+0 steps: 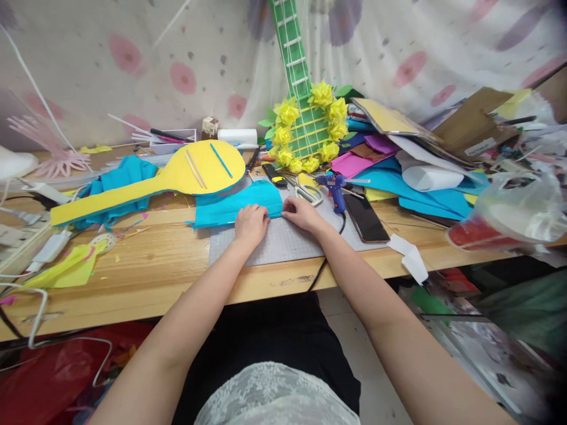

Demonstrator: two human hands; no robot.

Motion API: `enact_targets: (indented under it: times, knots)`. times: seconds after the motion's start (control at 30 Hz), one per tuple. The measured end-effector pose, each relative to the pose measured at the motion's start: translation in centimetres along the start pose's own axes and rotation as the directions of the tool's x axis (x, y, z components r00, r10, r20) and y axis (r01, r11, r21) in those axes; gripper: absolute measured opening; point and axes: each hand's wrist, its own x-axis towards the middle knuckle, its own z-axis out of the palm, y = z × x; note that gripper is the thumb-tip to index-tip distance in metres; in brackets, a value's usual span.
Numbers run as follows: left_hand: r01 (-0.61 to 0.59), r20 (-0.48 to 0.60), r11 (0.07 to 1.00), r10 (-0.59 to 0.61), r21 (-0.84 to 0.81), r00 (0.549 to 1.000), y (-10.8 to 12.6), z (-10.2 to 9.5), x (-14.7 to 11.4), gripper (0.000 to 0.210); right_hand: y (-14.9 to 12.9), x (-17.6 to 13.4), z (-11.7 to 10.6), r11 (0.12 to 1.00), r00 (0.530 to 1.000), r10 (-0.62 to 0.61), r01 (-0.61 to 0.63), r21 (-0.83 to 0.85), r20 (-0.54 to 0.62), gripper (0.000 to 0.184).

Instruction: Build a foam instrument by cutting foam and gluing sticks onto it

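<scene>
A sheet of bright blue crepe paper lies on the grey cutting mat. My left hand is on its near edge, fingers bent and pressed together on the paper. At the right-hand corner, my right hand pinches the same edge between thumb and fingertips. A thin pale line shows along that edge beside my left hand; I cannot tell if it is a stick. Just beyond my right hand are scissors and a blue glue gun.
A yellow cardboard instrument shape with thin sticks lies at left. Behind stands a green paper guitar with yellow flowers. A phone, piled coloured paper and a bagged red cup are at right. The glue gun's cord crosses the table edge.
</scene>
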Motion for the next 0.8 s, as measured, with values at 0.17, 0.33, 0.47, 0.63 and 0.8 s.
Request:
enact_targets:
  times: [0.17,0.33,0.47,0.63,0.8]
  knots:
    - [0.068,0.038,0.988,-0.063,-0.136,0.997,-0.4,-0.4,-0.4,0.008,-0.3,-0.1,-0.1,0.999,0.999,0.032,-0.032,0.044,0.001,0.007]
    - [0.171,0.066,0.957,-0.160,-0.233,0.985,-0.4,-0.9,-0.7,0.011,-0.5,0.0,-0.1,0.998,0.998,0.055,-0.055,0.034,-0.001,0.009]
    - [0.189,0.069,0.966,-0.179,-0.174,0.981,-0.2,-1.1,-0.6,0.011,-0.5,0.0,-0.1,0.999,0.999,0.041,-0.042,0.026,0.011,0.007]
    - [0.144,0.054,0.981,-0.137,-0.134,0.989,0.0,-1.2,-0.3,0.009,-0.6,-0.1,0.1,1.000,1.000,0.017,-0.017,-0.018,0.010,0.003]
    - [0.166,0.077,0.974,-0.155,-0.157,0.985,0.0,-1.2,0.1,0.009,-0.5,-0.7,0.2,0.993,0.990,-0.090,0.081,-0.084,-0.106,0.004]
